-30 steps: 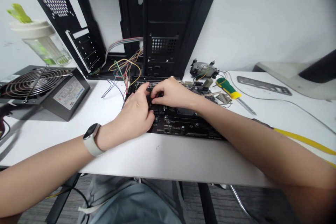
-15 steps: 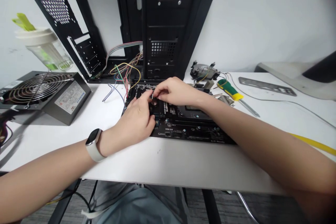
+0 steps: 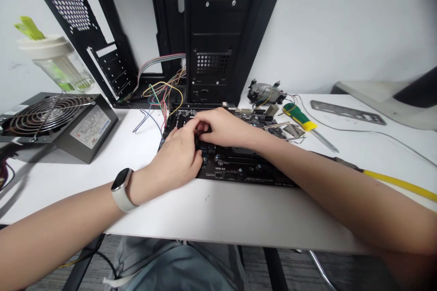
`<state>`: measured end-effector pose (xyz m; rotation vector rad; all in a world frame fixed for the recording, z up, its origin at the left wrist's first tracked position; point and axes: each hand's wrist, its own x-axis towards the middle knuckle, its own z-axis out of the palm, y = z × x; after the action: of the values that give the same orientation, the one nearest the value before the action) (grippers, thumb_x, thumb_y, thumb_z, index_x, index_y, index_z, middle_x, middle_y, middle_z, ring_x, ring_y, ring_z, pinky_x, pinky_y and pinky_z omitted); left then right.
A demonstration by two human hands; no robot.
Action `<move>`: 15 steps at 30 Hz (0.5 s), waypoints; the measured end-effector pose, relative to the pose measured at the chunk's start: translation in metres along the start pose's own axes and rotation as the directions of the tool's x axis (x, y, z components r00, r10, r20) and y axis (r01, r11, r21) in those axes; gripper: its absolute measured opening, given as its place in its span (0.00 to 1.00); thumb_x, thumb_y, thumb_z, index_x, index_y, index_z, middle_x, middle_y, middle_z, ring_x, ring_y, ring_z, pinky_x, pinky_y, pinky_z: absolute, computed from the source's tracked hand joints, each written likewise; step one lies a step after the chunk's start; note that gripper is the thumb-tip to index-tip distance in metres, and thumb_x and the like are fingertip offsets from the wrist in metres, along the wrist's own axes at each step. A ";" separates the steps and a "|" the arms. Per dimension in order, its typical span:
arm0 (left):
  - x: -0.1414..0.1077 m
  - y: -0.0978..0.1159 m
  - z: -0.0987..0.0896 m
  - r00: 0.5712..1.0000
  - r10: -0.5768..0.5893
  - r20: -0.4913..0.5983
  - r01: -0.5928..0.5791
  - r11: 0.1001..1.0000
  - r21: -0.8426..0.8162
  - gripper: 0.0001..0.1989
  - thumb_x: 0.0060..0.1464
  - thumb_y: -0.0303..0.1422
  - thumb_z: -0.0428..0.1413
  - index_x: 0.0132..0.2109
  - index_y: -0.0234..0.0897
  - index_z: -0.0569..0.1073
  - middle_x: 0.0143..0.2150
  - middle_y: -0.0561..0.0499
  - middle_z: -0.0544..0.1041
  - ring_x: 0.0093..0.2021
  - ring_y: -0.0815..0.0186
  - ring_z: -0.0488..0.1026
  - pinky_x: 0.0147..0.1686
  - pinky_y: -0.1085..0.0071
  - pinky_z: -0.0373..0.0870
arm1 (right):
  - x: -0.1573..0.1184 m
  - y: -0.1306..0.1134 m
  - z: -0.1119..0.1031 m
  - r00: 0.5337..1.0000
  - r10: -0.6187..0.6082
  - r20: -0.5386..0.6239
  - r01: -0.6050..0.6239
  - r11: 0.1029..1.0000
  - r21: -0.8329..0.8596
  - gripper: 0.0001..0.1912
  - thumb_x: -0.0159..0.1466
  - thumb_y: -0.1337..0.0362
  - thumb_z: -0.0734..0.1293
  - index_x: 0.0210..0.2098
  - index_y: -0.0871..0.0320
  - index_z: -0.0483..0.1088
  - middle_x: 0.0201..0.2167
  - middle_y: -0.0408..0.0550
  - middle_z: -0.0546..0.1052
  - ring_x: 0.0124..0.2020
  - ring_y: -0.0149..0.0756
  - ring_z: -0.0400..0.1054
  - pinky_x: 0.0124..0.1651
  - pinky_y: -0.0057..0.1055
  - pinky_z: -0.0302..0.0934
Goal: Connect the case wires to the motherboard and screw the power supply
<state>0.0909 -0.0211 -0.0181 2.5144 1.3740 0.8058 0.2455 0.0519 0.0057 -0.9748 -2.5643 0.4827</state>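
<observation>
Close work at the motherboard (image 3: pixel 239 168), left hand (image 3: pixel 175 161) and right hand (image 3: pixel 220 127) together, fingers (image 3: pixel 201 126) bunched, any pinch hidden, next move unreadable.

This looks like a computer repair workspace. A white counter (image 3: pixel 211 209) carries an open black PC case (image 3: pixel 211 22), a power supply unit (image 3: pixel 90 126), a motherboard (image 3: pixel 232 168) and a yellow-green screwdriver (image 3: pixel 297 116).
</observation>
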 end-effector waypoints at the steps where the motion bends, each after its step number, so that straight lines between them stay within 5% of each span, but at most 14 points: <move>1: 0.000 0.000 0.000 1.000 0.003 -0.003 -0.003 1.000 0.001 0.29 0.52 0.25 0.48 0.61 0.25 0.52 0.56 0.31 0.66 0.57 0.49 0.66 0.58 0.45 0.61 | 0.000 0.001 0.000 1.000 0.008 -0.003 -0.008 1.000 0.019 0.11 0.50 0.77 0.64 0.32 0.62 0.71 0.30 0.44 0.76 0.32 0.29 0.68 0.35 0.24 0.57; 9: 0.000 -0.004 0.000 1.000 0.021 -0.009 -0.022 0.999 -0.030 0.31 0.52 0.24 0.48 0.62 0.27 0.47 0.55 0.32 0.67 0.56 0.51 0.68 0.55 0.49 0.65 | 0.000 0.001 -0.001 0.998 0.054 0.027 -0.056 0.996 0.070 0.12 0.51 0.77 0.66 0.34 0.61 0.72 0.30 0.43 0.76 0.32 0.29 0.69 0.36 0.25 0.59; 15: 0.008 -0.009 -0.008 0.987 -0.143 0.072 0.146 0.989 -0.038 0.32 0.55 0.23 0.44 0.65 0.23 0.42 0.47 0.32 0.74 0.45 0.55 0.75 0.44 0.55 0.72 | 0.001 0.001 -0.002 0.993 0.109 0.040 -0.114 0.985 0.131 0.10 0.50 0.77 0.70 0.32 0.62 0.71 0.30 0.44 0.76 0.33 0.29 0.70 0.38 0.25 0.61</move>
<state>0.0837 -0.0106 -0.0116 2.3555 1.4790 0.7054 0.2463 0.0534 0.0076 -1.0744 -2.4787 0.6965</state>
